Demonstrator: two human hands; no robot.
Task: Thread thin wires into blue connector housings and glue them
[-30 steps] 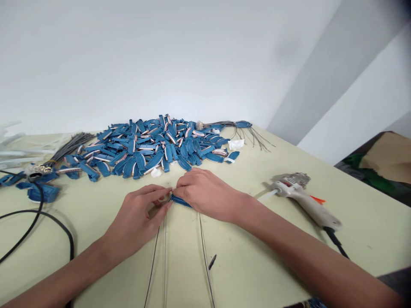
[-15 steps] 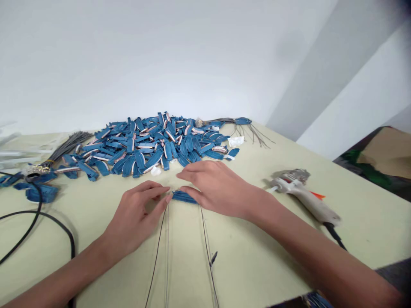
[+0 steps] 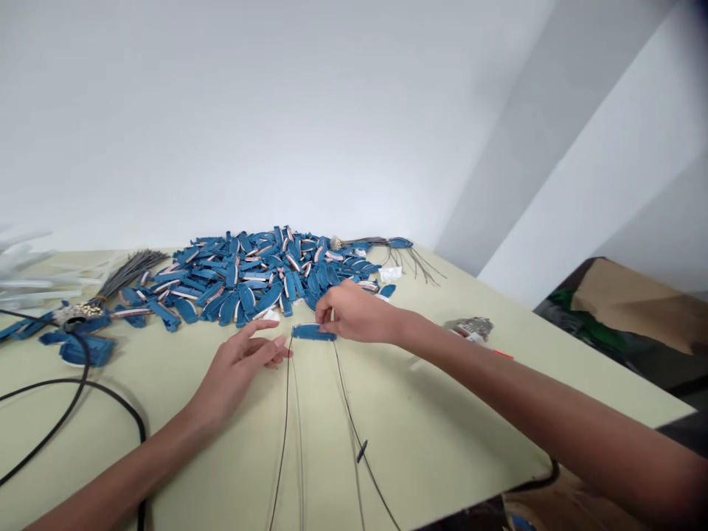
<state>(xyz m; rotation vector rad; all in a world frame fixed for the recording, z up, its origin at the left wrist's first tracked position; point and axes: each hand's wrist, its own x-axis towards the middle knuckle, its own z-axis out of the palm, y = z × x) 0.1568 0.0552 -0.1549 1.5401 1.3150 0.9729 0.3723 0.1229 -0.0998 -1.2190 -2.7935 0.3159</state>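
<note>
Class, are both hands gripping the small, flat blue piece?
No, only the right hand grips that piece; the left hand is open beside it.

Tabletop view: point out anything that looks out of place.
A small dark sliver lies alone by the right-hand thin cord, apart from the blue pile, like a stray offcut. The crumpled white scrap at the pile's right edge looks like litter. I see no spill, and any damage is too small to tell.
</note>
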